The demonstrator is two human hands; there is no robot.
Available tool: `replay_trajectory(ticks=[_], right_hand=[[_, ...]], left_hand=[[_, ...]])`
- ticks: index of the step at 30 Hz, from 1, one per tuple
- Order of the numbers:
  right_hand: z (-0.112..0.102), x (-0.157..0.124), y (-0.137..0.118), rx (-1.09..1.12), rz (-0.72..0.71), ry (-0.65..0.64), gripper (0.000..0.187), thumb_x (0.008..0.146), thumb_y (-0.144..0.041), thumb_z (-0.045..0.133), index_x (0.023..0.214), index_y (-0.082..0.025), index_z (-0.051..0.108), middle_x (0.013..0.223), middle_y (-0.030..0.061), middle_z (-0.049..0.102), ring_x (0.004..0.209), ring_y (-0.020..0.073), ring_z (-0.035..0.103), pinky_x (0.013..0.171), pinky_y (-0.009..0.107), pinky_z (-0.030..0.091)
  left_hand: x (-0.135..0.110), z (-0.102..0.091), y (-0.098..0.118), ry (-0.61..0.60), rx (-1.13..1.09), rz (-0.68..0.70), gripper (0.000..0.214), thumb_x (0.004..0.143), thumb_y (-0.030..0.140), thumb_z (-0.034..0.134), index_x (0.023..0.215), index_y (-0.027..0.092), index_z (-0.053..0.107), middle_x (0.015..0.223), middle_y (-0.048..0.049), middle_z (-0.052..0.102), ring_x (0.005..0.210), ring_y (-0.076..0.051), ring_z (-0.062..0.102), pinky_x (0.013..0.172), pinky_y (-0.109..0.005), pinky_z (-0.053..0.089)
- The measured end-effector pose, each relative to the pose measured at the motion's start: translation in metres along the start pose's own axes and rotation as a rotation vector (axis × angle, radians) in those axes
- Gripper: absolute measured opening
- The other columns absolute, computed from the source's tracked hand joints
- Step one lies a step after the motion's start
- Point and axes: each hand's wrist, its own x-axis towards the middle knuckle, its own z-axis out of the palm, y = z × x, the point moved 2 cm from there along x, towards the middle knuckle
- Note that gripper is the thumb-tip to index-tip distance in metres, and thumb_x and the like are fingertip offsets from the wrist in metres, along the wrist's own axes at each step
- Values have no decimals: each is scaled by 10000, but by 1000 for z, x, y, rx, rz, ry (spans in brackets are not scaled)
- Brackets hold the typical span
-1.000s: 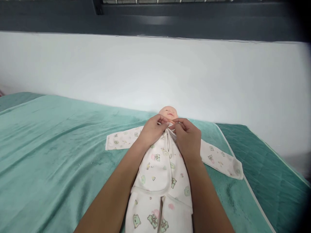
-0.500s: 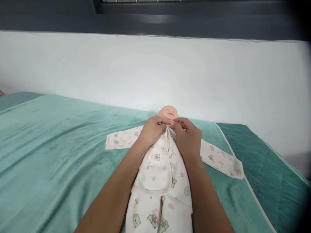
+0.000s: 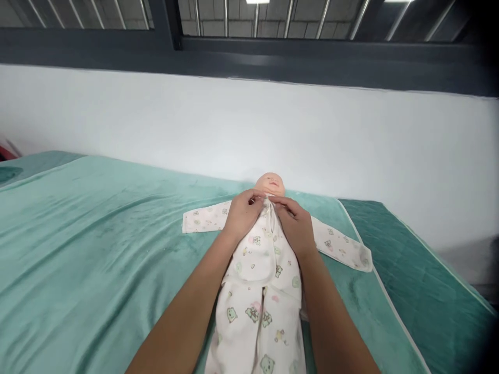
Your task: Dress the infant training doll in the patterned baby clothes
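Note:
A baby doll (image 3: 270, 183) lies on its back, head toward the wall, dressed in a white baby outfit (image 3: 255, 262) printed with green bears. The sleeves stretch out to both sides. At the neckline, my left hand (image 3: 245, 210) pinches the collar on the left. My right hand (image 3: 295, 222) has its fingers closed on the collar's other side, close to the left fingertips. The top's front edges overlap below the hands. What exactly lies between the fingertips is partly hidden.
A teal blanket (image 3: 109, 249) with soft folds covers the bed. To the right, a darker green quilted cover (image 3: 405, 249) shows beyond its pale edge. Behind stands a white wall (image 3: 175, 124), with a dark window frame (image 3: 249, 59) and metal bars above it.
The view has tilted up, so more of the window shows. My right hand has come down slightly from the doll's chin to the collar. My left hand stays at the neckline.

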Motion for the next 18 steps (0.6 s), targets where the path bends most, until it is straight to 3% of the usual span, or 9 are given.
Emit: replay_trajectory(ticks=[3,6,9,12,18], right_hand=[[-6,-20,-1,-25,-33,146,224,879,-288,527,1018,-227,692,1086,47,694,965,187,614,863,329,466],[-6,-35,-9,-88,-107,233,131,892,-275,535,918,-216,650,949,34,651,851,165,585,787,305,467],[1,-37,-18,-173,-96,166,122,899,-322,563,875,-220,625,843,10,616,753,151,558,725,292,457],[8,-32,-24,-298,17,70,184,870,-406,610,848,-224,600,818,6,617,730,158,555,689,295,445],[8,-31,-28,-426,201,64,168,868,-401,576,854,-234,571,871,19,653,780,188,570,692,314,417]], left_hand=[[-18,-6,3,-15,8,17,193,863,340,566,869,199,697,830,-11,658,775,-148,575,736,-260,434],[-27,-10,4,-61,13,22,216,851,389,599,900,201,694,854,-8,618,754,-133,529,715,-254,415],[-25,-11,2,-110,28,42,182,835,362,621,929,221,689,886,-1,595,758,-127,496,703,-251,402],[-21,-11,-2,-162,22,34,101,827,271,603,883,228,675,905,8,606,774,-126,493,692,-247,397],[-19,-15,0,-215,41,37,85,842,297,610,839,217,638,870,9,601,769,-134,497,686,-260,393]])
